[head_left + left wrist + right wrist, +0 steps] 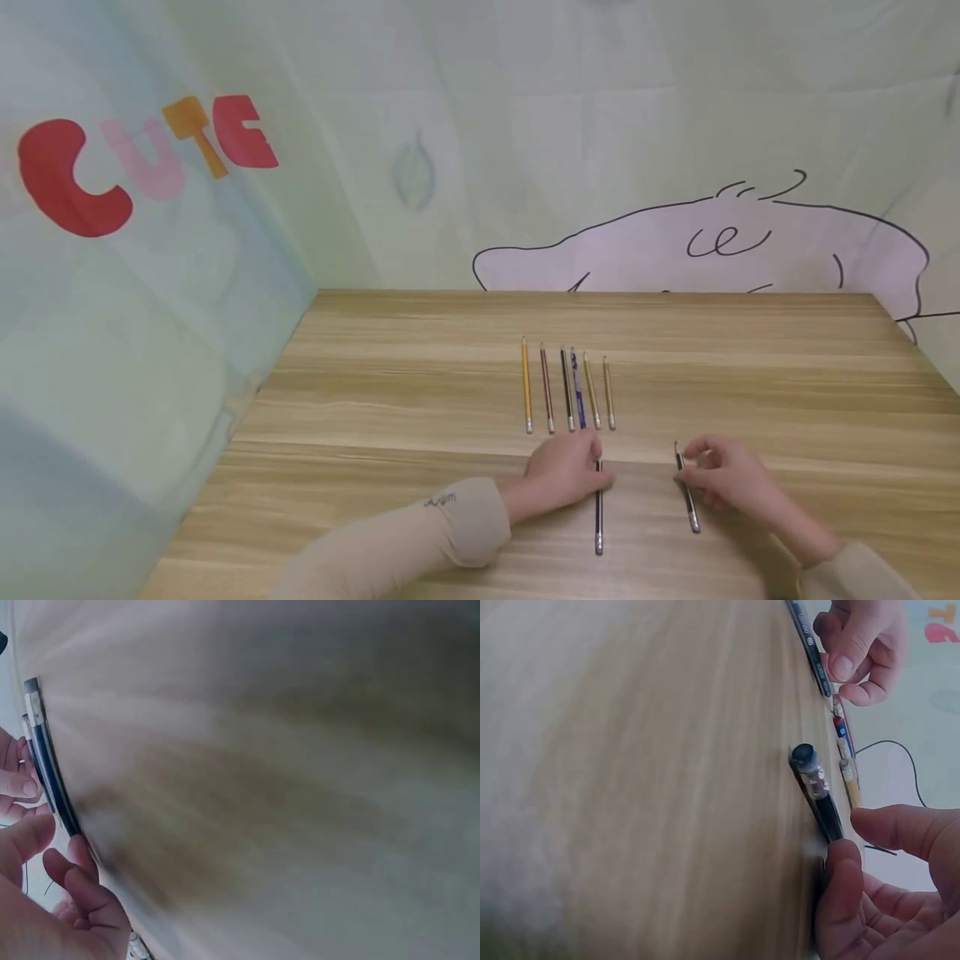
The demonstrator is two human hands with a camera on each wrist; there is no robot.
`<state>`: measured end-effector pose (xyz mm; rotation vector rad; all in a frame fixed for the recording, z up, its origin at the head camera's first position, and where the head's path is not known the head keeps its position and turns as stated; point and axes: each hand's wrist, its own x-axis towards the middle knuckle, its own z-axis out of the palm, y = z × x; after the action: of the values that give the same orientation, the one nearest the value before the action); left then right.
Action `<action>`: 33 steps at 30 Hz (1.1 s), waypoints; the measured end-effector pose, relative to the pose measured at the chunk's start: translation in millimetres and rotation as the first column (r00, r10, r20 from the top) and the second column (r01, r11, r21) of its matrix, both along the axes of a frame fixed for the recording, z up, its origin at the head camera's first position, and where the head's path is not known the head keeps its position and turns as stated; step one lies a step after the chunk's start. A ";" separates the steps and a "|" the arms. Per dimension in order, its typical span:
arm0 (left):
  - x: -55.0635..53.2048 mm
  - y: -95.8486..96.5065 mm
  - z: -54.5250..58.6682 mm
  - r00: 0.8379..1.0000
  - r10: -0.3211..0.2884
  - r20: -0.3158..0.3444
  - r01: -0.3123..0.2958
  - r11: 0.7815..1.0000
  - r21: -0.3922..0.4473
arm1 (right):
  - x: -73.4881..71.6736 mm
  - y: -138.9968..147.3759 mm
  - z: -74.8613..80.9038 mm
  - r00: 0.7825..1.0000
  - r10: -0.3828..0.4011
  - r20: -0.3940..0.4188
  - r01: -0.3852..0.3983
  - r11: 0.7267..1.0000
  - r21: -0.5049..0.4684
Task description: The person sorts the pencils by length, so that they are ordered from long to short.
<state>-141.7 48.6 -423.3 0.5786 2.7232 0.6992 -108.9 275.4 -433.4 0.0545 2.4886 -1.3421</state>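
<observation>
— What does the left hand (564, 477) have?

— Its fingers (79, 881) curl round the upper end of a dark pencil (598, 510) lying flat on the wooden tabletop (390, 400), pointing away from the person.

— And the right hand (731, 479)?

— Its fingers (840, 896) pinch a second dark pencil (687, 492), also on the tabletop, well apart from the first.

— Anything beyond them?

— A row of six pencils (570, 388) lies side by side just past the left hand.

Six pencils (567, 388) in a row mid-desk (390, 400), two pens nearer the front edge, left pen (598, 508) under left hand (564, 472), right pen (687, 492) in right hand (731, 479)
</observation>
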 end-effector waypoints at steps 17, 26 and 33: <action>4.0 1.5 -1.0 0.999 0.030 0.010 -0.030 0.998 -0.052 | -0.1 -9.5 1.4 0.998 -0.012 -0.066 0.022 0.987 0.156; 4.1 1.9 2.9 1.000 0.014 -0.008 -0.015 0.996 -0.092 | 1.7 -9.9 0.0 0.995 0.008 -0.098 0.009 0.984 0.176; 5.3 0.9 2.8 1.000 0.000 0.017 0.002 0.996 -0.089 | 3.4 -10.1 1.1 0.996 0.010 -0.092 0.009 0.980 0.197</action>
<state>-136.4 49.5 -420.5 0.5511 2.7225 0.5759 -105.5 265.3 -432.3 0.0365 2.6921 -1.1166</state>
